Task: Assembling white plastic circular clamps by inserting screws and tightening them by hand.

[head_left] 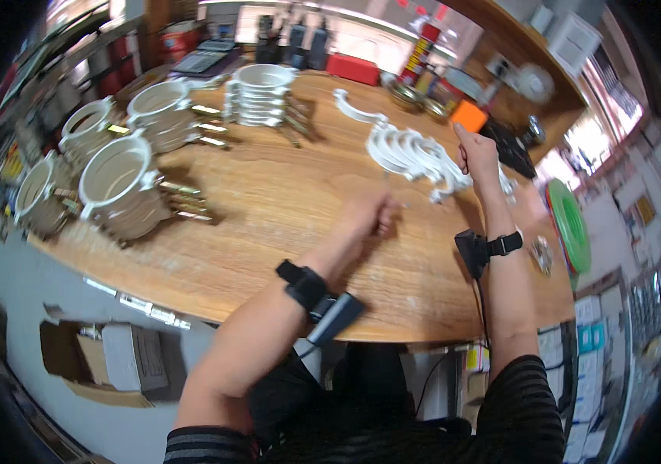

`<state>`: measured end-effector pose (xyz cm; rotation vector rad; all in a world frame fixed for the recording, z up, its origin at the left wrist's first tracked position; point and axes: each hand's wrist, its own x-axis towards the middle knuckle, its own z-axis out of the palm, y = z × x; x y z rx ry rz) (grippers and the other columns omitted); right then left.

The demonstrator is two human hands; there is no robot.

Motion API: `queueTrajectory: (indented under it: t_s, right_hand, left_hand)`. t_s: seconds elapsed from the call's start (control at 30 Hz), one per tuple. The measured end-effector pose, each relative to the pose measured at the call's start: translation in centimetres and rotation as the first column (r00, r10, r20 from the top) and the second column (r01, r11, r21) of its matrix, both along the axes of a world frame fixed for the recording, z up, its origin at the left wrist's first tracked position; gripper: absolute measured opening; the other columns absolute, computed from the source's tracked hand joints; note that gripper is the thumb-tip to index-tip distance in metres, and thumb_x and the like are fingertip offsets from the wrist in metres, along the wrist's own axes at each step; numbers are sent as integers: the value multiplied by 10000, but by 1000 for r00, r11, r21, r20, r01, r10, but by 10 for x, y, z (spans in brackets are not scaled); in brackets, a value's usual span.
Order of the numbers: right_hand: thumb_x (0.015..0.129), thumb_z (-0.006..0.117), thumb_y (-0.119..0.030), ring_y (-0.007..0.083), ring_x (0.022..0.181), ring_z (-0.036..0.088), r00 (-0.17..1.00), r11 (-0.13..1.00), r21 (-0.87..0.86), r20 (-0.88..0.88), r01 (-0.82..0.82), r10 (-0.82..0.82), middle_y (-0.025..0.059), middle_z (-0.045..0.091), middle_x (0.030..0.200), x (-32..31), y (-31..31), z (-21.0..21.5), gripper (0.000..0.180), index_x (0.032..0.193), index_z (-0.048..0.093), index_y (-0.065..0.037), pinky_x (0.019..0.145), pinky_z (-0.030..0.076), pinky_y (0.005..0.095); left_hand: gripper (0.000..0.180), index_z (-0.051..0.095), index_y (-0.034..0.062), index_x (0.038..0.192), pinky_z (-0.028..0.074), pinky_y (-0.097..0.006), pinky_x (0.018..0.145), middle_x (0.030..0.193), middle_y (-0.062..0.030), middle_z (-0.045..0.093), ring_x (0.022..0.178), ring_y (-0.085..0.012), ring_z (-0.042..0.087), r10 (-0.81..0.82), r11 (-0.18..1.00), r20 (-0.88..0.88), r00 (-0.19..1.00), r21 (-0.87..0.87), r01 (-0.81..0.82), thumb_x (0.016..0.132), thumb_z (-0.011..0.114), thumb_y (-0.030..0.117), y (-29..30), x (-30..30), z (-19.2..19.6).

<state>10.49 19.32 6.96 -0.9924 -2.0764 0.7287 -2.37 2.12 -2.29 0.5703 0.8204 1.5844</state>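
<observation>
White curved plastic half-rings (pixel 406 158) could scatter if my curled right hand (pixel 480 161) knocks them; whether it or my curled left hand (pixel 373 213) holds anything, I cannot tell.

Stacked ring clamps (pixel 255 105), a wooden workbench (pixel 280 205) and a red spray can (pixel 421 51) marked the room around us as a workshop.

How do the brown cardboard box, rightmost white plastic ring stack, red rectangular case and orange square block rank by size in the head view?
1. Brown cardboard box
2. White plastic ring stack
Red case and orange block: too alike to rank
</observation>
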Motion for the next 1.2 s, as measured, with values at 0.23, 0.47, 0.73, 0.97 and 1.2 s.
queueTrajectory:
  t_s: [0.23, 0.47, 0.73, 0.97, 1.2]
  right_hand:
    - [796, 559, -345, 82, 411, 424, 857, 891, -443, -492, -94, -154, 21, 498, 533, 88, 16, -60, 337, 602, 504, -75, 356, 284, 212]
    - [787, 534, -301, 215, 654, 596, 984, 997, 77, 174, 12, -25, 76, 624, 726, 72, 1, -62, 246, 831, 619, -74, 577, 463, 324]
    - [774, 544, -283, 267, 898, 568, 960, 998, 50, 279, -36, 21, 95, 604, 956, 74, -1, -69, 297, 1026, 568, -127, 764, 451, 378]
    - [731, 603, -257, 302, 889, 561, 846, 982, 158, 534, -102, 2, 141, 585, 951, 72, -1, -72, 297, 986, 560, -111, 736, 449, 383]
    - [756, 487, -147, 301, 953, 562, 816, 978, 69, 542, 197, -202, 173, 578, 1025, 77, 2, -62, 291, 986, 553, 18, 797, 456, 377]
  left_hand:
    - [183, 539, 61, 859, 368, -219, 473, 603, 21, 481, 520, -81, 445, 86, 994, -207, 974, -46, -98, 860, 482, 235, -1, 2, 8]
    - [161, 536, 71, 901, 393, -226, 544, 603, 30, 473, 563, -89, 455, 17, 990, -241, 970, -129, -49, 843, 520, 221, -1, 7, 33]
    - [211, 495, 95, 773, 358, -222, 527, 583, 29, 455, 544, -96, 427, -87, 995, -201, 976, -63, 76, 886, 454, 268, 9, 37, 44]
    - [182, 478, 93, 846, 348, -222, 543, 641, 37, 406, 574, -87, 399, -89, 996, -236, 968, -12, 89, 872, 478, 273, 8, 24, 26]
    - [213, 475, 79, 867, 329, -235, 555, 642, 23, 383, 597, -101, 387, -86, 984, -198, 976, 135, 114, 879, 456, 291, 0, 23, 35]
